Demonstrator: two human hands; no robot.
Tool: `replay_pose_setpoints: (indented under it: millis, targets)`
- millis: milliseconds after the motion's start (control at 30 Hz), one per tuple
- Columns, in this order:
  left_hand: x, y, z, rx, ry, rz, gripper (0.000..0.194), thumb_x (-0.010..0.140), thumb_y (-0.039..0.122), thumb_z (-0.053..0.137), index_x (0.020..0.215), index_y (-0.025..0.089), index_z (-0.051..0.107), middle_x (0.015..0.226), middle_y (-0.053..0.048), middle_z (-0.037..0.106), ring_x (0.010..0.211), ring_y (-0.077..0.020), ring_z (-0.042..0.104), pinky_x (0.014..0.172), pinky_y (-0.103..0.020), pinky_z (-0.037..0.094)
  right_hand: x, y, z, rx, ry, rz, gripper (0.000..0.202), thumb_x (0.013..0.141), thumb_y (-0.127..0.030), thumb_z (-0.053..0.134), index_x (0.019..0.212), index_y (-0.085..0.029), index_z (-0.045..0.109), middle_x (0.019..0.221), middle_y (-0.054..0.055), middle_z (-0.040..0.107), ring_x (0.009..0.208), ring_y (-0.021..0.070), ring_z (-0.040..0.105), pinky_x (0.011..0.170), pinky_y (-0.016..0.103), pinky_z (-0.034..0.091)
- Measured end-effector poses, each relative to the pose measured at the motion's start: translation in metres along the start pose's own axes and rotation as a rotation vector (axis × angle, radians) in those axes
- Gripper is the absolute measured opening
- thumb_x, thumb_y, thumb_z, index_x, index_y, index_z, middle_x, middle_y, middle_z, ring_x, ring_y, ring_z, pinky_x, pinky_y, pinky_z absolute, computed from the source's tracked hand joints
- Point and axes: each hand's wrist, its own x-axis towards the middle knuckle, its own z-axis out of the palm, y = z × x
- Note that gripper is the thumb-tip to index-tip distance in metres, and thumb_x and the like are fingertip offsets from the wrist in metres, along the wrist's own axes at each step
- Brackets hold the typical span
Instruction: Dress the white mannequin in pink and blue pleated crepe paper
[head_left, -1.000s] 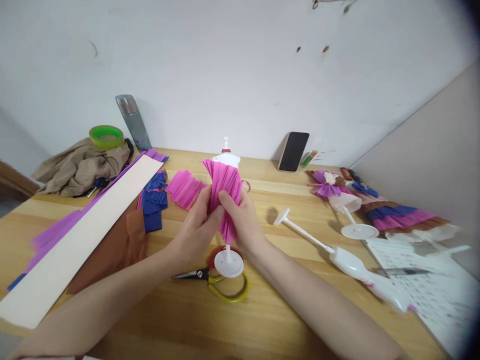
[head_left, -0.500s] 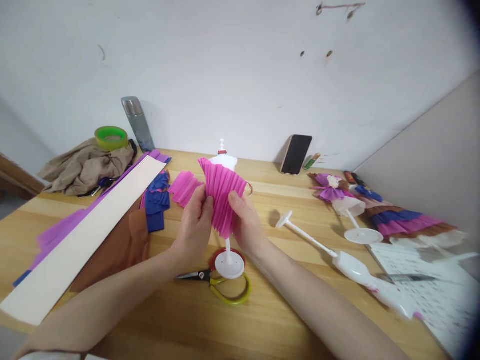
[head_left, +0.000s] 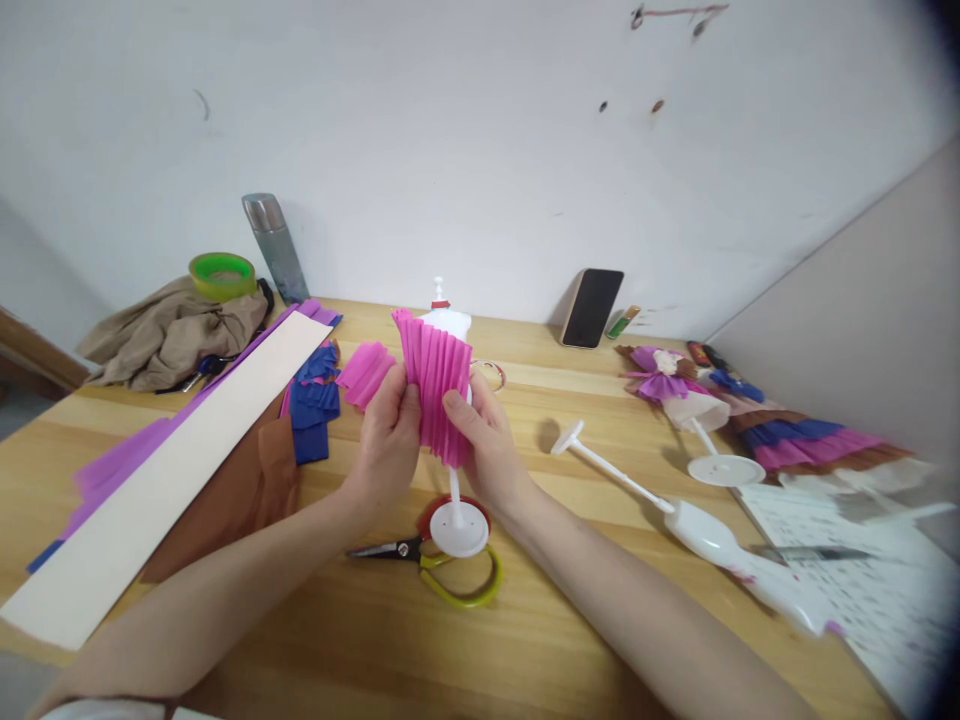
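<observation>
Between my two hands is a strip of pink pleated crepe paper [head_left: 437, 385], upright in front of a small white dress-form stand [head_left: 450, 322]. My left hand [head_left: 388, 425] pinches its left edge, thumb on the near face. On the other side my right hand [head_left: 480, 430] grips the right edge, thumb pressed on the folds. The stand's post and round base show below the paper; its middle is hidden. Under the base lie scissors [head_left: 465, 590] with yellow and red handles. Another piece of pink crepe paper [head_left: 366, 374] rests just left of my hands.
On the left lie a long white card strip [head_left: 172, 470], brown crepe paper [head_left: 232, 500], blue pieces [head_left: 311, 410], tape [head_left: 223, 277] and a flask [head_left: 276, 245]. To the right are another white form [head_left: 742, 565], a phone [head_left: 592, 308], a decorated form [head_left: 664, 375] and a printed sheet [head_left: 885, 590].
The pink pleated paper has become narrower, its folds gathered closer. My right hand has shifted slightly left, and a ring-shaped item behind it shows more.
</observation>
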Motion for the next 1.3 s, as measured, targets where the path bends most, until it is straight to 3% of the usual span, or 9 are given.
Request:
replay_pose_setpoints:
  millis: [433, 600, 700, 833, 1067, 1300]
  targets:
    - [-0.004, 0.000, -0.001, 0.024, 0.025, -0.028, 0.020, 0.094, 0.029, 0.048, 0.078, 0.021, 0.055, 0.071, 0.002, 0.050, 0.064, -0.0127, 0.044, 0.060, -0.024, 0.042, 0.000, 0.004, 0.001, -0.076, 0.060, -0.037, 0.035, 0.075, -0.048, 0.074, 0.099, -0.028, 0.060, 0.081, -0.001, 0.062, 0.069, 0.0193, 0.056, 0.059, 0.032, 0.050]
    - [-0.008, 0.001, -0.002, 0.068, 0.038, -0.017, 0.027, 0.096, 0.043, 0.046, 0.090, 0.021, 0.061, 0.089, -0.004, 0.063, 0.087, -0.0189, 0.058, 0.078, -0.029, 0.049, 0.000, 0.004, 0.001, -0.068, 0.074, -0.041, 0.036, 0.075, -0.050, 0.075, 0.097, -0.026, 0.061, 0.083, -0.001, 0.064, 0.075, 0.0197, 0.059, 0.068, 0.033, 0.051]
    - [-0.011, 0.001, -0.002, 0.077, -0.045, 0.027, 0.033, 0.098, 0.046, 0.042, 0.109, 0.021, 0.061, 0.107, -0.007, 0.066, 0.103, -0.0211, 0.059, 0.091, -0.032, 0.048, 0.000, 0.004, 0.002, -0.040, 0.079, -0.049, 0.036, 0.075, -0.050, 0.075, 0.098, -0.025, 0.062, 0.090, 0.000, 0.065, 0.082, 0.0200, 0.061, 0.075, 0.033, 0.052]
    - [-0.012, 0.000, -0.002, 0.145, -0.101, 0.022, 0.034, 0.099, 0.043, 0.041, 0.122, 0.020, 0.053, 0.121, -0.009, 0.063, 0.113, -0.0211, 0.057, 0.100, -0.036, 0.044, -0.001, 0.006, 0.002, -0.023, 0.073, -0.033, 0.035, 0.076, -0.052, 0.074, 0.097, -0.027, 0.061, 0.083, -0.001, 0.063, 0.071, 0.0188, 0.058, 0.063, 0.032, 0.051]
    - [-0.010, -0.001, 0.001, 0.174, -0.095, 0.033, 0.034, 0.100, 0.041, 0.037, 0.122, 0.020, 0.053, 0.119, -0.010, 0.062, 0.115, -0.0215, 0.056, 0.102, -0.036, 0.042, -0.002, 0.007, 0.001, -0.057, 0.066, -0.052, 0.032, 0.078, -0.052, 0.072, 0.095, -0.027, 0.061, 0.082, -0.001, 0.064, 0.068, 0.0181, 0.057, 0.058, 0.030, 0.049]
    - [-0.009, -0.006, 0.001, 0.127, -0.086, 0.008, 0.030, 0.100, 0.043, 0.039, 0.104, 0.020, 0.056, 0.090, -0.003, 0.060, 0.084, -0.0173, 0.057, 0.076, -0.029, 0.048, -0.002, 0.006, 0.002, -0.088, 0.084, -0.061, 0.032, 0.077, -0.054, 0.071, 0.093, -0.028, 0.060, 0.069, -0.003, 0.058, 0.065, 0.0187, 0.057, 0.056, 0.031, 0.049]
